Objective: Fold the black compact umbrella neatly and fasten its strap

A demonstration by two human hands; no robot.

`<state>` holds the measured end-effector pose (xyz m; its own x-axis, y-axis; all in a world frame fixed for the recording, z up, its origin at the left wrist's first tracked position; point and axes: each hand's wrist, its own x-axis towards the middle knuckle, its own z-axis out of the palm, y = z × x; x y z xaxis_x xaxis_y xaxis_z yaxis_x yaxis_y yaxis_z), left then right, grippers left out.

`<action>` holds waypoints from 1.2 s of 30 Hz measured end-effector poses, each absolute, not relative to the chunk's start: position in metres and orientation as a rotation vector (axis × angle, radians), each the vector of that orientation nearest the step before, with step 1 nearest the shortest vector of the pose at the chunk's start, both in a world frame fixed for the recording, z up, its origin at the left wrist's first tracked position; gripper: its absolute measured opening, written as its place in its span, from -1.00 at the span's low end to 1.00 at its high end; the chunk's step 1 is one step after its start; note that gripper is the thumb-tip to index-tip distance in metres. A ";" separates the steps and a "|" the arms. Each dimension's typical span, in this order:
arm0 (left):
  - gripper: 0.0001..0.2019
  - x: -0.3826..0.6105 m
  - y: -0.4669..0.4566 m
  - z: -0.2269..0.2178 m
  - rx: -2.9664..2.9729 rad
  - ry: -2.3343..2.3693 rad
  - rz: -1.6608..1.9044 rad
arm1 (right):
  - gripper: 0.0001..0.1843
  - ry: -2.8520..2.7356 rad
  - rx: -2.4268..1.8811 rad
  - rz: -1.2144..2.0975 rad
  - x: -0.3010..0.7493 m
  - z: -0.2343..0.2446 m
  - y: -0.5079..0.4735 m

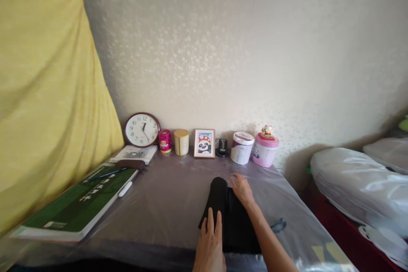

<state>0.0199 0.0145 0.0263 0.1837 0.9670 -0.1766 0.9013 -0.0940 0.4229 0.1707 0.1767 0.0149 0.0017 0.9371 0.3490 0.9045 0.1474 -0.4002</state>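
A black folded cloth [244, 225], which looks like a garment, lies near the front of the table. A narrow folded-over part [217, 191] runs along its left side with a rounded far end. My left hand [210, 238] rests on the near left of this part, fingers stretched out and apart. At the far right edge of the cloth is my right hand [242, 190], its fingers slightly bent and apart, touching or just over the fabric. Neither hand visibly grips anything. Part of the cloth is hidden under my right forearm.
A green book [79, 204] with a pen on it lies left. Along the wall stand a clock [143, 129], tins [181, 142], a picture frame [204, 143] and tubs [242, 148]. A small dark item [279, 225] lies right of my forearm. Plastic-wrapped bundles [360, 182] sit beyond the table's right edge.
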 end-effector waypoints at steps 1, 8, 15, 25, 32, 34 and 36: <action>-0.08 0.020 0.014 0.024 2.042 1.752 0.222 | -0.64 -1.855 -1.787 0.062 0.183 0.015 0.169; -0.14 0.021 0.011 0.022 2.045 1.807 0.245 | -0.61 -1.730 -1.907 0.204 0.223 -0.001 0.108; -0.15 0.022 0.010 0.024 2.074 1.852 0.168 | -0.53 -1.701 -1.857 0.305 0.215 -0.015 0.087; -0.15 0.025 0.008 0.019 2.085 1.894 0.189 | -0.63 -1.550 -1.431 0.842 0.186 0.023 0.099; -0.21 0.021 0.015 -0.015 2.139 1.889 0.364 | -0.68 -1.437 -1.243 1.105 0.130 0.032 0.119; -0.29 0.019 0.017 -0.023 2.146 1.855 0.401 | -0.74 -1.446 -1.254 1.123 0.121 0.026 0.125; -0.31 0.019 0.018 -0.027 2.150 1.840 0.422 | -0.79 -1.463 -1.280 1.122 0.116 0.020 0.130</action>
<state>0.0185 0.0183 -0.0273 0.1461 0.9885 0.0390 0.9069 -0.1496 0.3938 0.1156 0.1297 0.0199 -0.0952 0.9944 0.0466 0.2130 0.0660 -0.9748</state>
